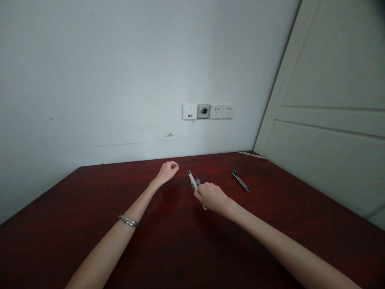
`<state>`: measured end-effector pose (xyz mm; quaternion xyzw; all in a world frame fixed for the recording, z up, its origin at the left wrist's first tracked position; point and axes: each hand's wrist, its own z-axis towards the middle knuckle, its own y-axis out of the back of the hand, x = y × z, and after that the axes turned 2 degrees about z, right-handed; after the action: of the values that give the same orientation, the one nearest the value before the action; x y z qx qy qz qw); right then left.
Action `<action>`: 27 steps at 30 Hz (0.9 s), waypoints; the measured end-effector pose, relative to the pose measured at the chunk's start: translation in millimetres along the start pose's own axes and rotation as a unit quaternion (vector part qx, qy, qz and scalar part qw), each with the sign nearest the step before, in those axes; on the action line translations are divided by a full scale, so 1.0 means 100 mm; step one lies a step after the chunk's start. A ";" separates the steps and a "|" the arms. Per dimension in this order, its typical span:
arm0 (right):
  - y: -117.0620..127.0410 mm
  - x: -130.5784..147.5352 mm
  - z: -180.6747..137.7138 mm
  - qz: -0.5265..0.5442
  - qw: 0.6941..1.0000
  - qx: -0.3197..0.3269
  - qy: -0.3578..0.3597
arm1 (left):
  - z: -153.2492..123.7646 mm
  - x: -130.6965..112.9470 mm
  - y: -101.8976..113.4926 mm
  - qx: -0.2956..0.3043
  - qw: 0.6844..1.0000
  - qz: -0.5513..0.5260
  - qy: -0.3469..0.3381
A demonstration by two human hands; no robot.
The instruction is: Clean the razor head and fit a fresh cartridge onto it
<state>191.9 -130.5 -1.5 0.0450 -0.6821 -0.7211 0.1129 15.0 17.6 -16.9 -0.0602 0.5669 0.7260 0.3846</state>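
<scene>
My right hand (212, 196) is closed around a slim white stick-like tool (192, 179) with a dark upper tip. Its lower end shows just below my fingers, while the middle is hidden in my grip. Right behind the tool lies a small multicoloured piece (197, 182), partly covered and too small to name. My left hand (167, 171) is curled into a loose fist to the left of the tool, with nothing visible in it. A metal bracelet or watch band (128, 220) circles my left wrist.
On the dark red tabletop (168, 241), a thin black and grey pen-like item (240, 180) lies to the right. A pale printed strip (252, 155) rests at the far right edge. The back wall carries sockets (222, 111) and a black plug (205, 110). A white panel (331, 100) borders the right side.
</scene>
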 end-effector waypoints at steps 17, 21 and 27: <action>-0.08 -2.44 -0.49 -0.004 0.988 0.052 -0.143 | -0.08 -0.24 -0.53 0.170 0.968 0.108 -0.148; -0.21 -2.53 -0.46 -0.011 0.987 0.075 -0.142 | -0.10 -0.31 -0.47 0.188 0.961 0.123 -0.162; -0.24 -2.53 -0.45 -0.030 0.986 0.090 -0.138 | -0.14 -0.30 -0.43 0.194 0.958 0.137 -0.158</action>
<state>445.1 -116.9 -50.6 -0.0246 -0.7516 -0.6591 -0.0091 58.2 -6.1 -39.7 0.2091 0.6316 0.6479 0.3707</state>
